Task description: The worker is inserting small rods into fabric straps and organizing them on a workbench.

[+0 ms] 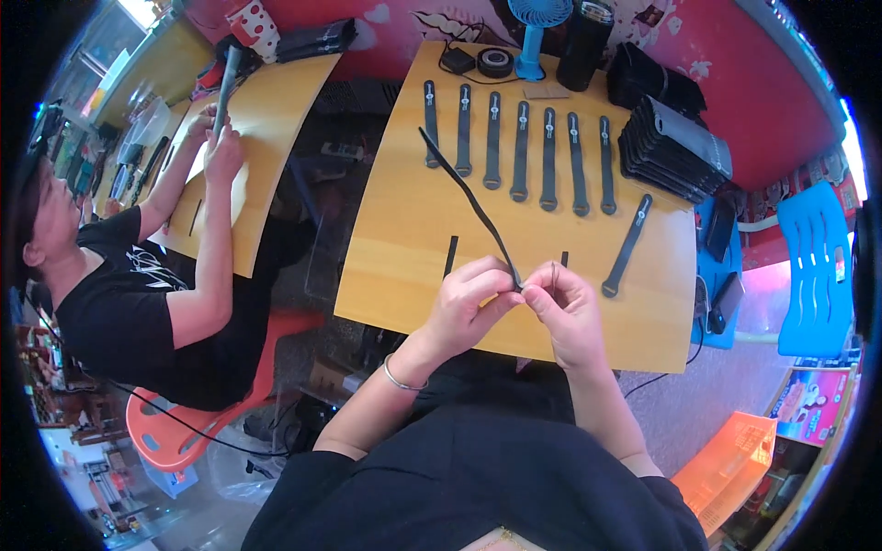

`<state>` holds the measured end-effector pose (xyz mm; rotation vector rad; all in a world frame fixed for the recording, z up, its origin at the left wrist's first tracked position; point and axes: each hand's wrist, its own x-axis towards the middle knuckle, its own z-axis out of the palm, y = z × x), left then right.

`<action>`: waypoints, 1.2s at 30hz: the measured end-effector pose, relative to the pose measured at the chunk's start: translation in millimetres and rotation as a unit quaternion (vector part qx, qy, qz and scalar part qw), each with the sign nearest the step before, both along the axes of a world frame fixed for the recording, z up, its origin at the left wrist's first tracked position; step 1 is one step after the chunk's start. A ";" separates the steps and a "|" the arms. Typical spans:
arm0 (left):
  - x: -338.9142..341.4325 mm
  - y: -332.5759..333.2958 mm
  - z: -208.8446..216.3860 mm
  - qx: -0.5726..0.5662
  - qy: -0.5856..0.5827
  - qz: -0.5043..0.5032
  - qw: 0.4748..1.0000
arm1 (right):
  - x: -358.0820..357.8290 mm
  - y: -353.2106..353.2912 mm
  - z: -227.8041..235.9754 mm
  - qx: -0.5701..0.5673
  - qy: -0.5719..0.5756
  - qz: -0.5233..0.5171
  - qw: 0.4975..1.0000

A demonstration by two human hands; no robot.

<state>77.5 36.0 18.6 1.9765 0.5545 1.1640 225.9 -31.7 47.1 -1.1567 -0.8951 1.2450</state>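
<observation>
A long dark strap (472, 200) rises in a curve from my fingers toward the far left of the table. My left hand (470, 301), a bracelet on its wrist, pinches the strap's near end. Fingertips of my right hand (571, 317) close on the same end, right beside the left ones. What exactly lies between the fingertips is too small to make out. Beyond my hands, several dark grey straps (521, 151) with rounded tips lie in a row. Another grey strap (628, 246) lies slanted at the right. Short black strips (451, 255) lie near my hands.
Stacked folded dark straps (675, 151) stand at the table's right edge. A blue fan (533, 41), a black cylinder (585, 46) and a black roll (495, 62) line the back. At left, a co-worker (138, 285) holds a grey strip over another table (276, 147). Blue chair (816, 266) at right.
</observation>
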 end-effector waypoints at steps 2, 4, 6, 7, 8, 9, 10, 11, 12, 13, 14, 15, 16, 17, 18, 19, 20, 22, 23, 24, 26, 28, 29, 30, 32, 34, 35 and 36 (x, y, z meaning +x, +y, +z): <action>-2.0 0.8 4.3 0.061 0.000 0.002 0.998 | -1.1 -0.5 2.9 -0.005 0.031 0.015 0.999; -3.5 0.3 11.3 0.076 0.006 0.002 0.997 | -4.0 -0.9 3.3 -0.004 0.054 0.016 0.998; -5.4 -1.7 14.8 0.091 0.011 0.003 0.996 | -6.5 -2.1 3.5 -0.003 0.076 0.017 0.997; -5.7 -1.8 15.5 0.099 0.019 0.012 0.995 | -6.8 -1.9 3.7 -0.013 0.079 0.015 0.997; -6.7 -2.1 15.5 0.107 0.028 0.022 0.994 | -7.6 -1.9 3.7 -0.022 0.082 0.013 0.996; -7.7 -2.0 14.6 0.106 0.028 0.023 0.994 | -8.2 -2.1 3.1 -0.024 0.082 0.014 0.996; -8.7 -1.6 13.4 0.101 0.031 0.022 0.994 | -8.5 -2.4 2.0 -0.031 0.093 0.013 0.995; -9.2 -1.7 12.6 0.095 0.034 0.020 0.995 | -8.5 -3.3 1.0 -0.039 0.105 0.011 0.994; -9.3 -2.0 12.3 0.094 0.034 0.020 0.995 | -8.4 -4.4 -0.6 -0.041 0.105 0.011 0.994; -9.2 -2.5 12.0 0.085 0.026 0.022 0.996 | -8.3 -5.5 -2.6 -0.051 0.119 0.011 0.991; -8.1 -1.8 11.9 0.078 0.017 0.023 0.997 | -7.5 -5.8 -3.6 -0.061 0.133 0.011 0.989; -8.0 -0.5 12.0 0.077 0.016 0.022 0.997 | -8.6 -5.8 -3.8 -0.061 0.132 0.010 0.989; -8.7 0.9 12.1 0.073 0.029 0.007 0.997 | -11.6 -5.6 -3.6 -0.036 0.102 -0.009 0.994; -9.4 1.7 11.6 0.068 0.043 -0.008 0.997 | -14.7 -5.6 -4.3 -0.012 0.073 -0.029 0.997; -9.5 1.8 11.9 0.068 0.043 -0.009 0.997 | -17.0 -6.6 -5.1 -0.012 0.073 -0.030 0.997; -9.5 1.9 12.9 0.076 0.038 -0.019 0.996 | -19.2 -8.1 -5.9 0.023 0.047 -0.043 0.998; -10.3 1.6 14.5 0.084 0.034 -0.028 0.996 | -21.3 -9.0 -6.5 0.058 0.021 -0.054 0.997; -8.9 -1.5 19.4 0.107 0.021 -0.015 0.994 | -23.3 -7.9 -1.2 0.071 0.010 -0.051 0.996; -8.2 -3.3 22.2 0.130 0.008 -0.002 0.991 | -23.4 -7.5 3.1 0.084 -0.002 -0.047 0.995; -8.3 -4.0 25.1 0.130 0.008 -0.002 0.992 | -23.0 -7.5 7.4 0.084 -0.001 -0.046 0.995; -8.9 -4.8 29.2 0.125 -0.018 0.003 0.992 | -20.3 -7.0 15.9 0.048 -0.002 -0.027 0.998; -13.9 -5.4 27.8 0.099 -0.028 -0.015 0.995 | -7.3 -2.1 21.0 0.061 -0.027 0.000 0.998; -17.6 -3.8 26.5 0.073 -0.040 -0.038 0.996 | 0.2 2.0 22.5 0.075 -0.054 0.021 0.995; -20.9 -4.7 29.4 0.045 -0.038 -0.061 0.996 | 6.5 6.1 25.0 0.119 -0.123 0.052 0.984; -19.8 -10.6 28.3 -0.007 -0.064 -0.058 0.996 | 9.8 10.1 26.7 0.152 -0.155 0.071 0.973; -15.1 -19.6 27.0 -0.059 -0.092 -0.053 0.993 | 5.7 8.8 33.6 0.186 -0.188 0.092 0.960; -11.1 -23.5 25.3 -0.103 -0.125 -0.059 0.985 | -2.5 6.2 41.2 0.180 -0.186 0.084 0.962; -8.7 -24.8 24.1 -0.148 -0.157 -0.064 0.974 | -7.1 3.6 45.3 0.174 -0.184 0.075 0.964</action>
